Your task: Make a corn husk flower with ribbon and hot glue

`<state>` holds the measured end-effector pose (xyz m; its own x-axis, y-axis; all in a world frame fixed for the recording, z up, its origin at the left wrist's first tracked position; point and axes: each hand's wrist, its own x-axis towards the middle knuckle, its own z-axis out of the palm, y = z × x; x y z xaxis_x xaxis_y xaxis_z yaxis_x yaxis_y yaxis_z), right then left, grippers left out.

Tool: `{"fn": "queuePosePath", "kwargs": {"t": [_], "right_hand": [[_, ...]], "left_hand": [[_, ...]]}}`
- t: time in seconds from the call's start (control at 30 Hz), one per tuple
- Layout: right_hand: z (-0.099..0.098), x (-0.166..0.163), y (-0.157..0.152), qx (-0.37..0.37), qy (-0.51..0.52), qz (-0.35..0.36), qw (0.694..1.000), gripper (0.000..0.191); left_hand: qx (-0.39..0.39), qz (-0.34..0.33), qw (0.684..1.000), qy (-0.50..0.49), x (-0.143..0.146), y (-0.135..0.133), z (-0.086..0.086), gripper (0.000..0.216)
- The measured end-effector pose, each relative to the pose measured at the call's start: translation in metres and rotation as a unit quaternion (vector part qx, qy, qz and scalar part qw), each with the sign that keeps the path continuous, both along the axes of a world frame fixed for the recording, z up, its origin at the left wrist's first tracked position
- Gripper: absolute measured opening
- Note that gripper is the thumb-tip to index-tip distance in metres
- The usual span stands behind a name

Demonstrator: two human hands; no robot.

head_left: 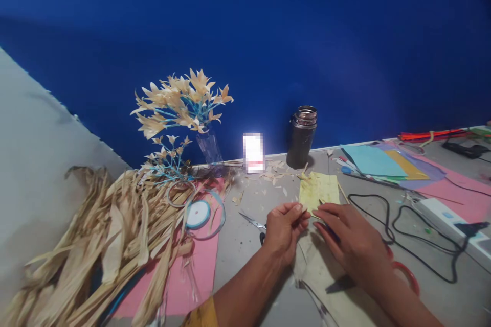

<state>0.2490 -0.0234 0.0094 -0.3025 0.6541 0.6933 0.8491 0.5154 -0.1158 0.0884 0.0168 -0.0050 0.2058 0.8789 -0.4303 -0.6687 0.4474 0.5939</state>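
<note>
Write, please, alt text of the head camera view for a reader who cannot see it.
A person's left hand and right hand work close together over a table, near yellow paper; what they pinch is too small to tell. Dried leaves, a ribbon roll and pale flowers in a vase are at the picture's left; a dark bottle stands by the wall.

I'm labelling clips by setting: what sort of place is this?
Probably a craft work area, perhaps at home: a heap of dried, husk-like strips, pale flowers on blue stems in a clear vase, and small scissors beside the left hand.
</note>
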Motion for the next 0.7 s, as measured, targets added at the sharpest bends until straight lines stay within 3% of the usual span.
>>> {"fn": "queuePosePath", "kwargs": {"t": [0.27,0.47,0.7], "right_hand": [[-0.010,-0.018,0.006,0.012,-0.009,0.041,0.999,0.013],[-0.009,-0.023,0.002,0.008,0.024,0.033,0.999,0.008],[-0.009,-0.027,0.001,0.015,0.027,0.008,1.000,0.016]], "left_hand": [[0.007,0.026,0.999,-0.034,-0.012,-0.017,0.008,0.035],[0.017,0.025,0.999,-0.044,-0.011,-0.020,0.008,0.038],[0.024,0.030,0.999,-0.026,-0.008,-0.022,0.010,0.037]]}}
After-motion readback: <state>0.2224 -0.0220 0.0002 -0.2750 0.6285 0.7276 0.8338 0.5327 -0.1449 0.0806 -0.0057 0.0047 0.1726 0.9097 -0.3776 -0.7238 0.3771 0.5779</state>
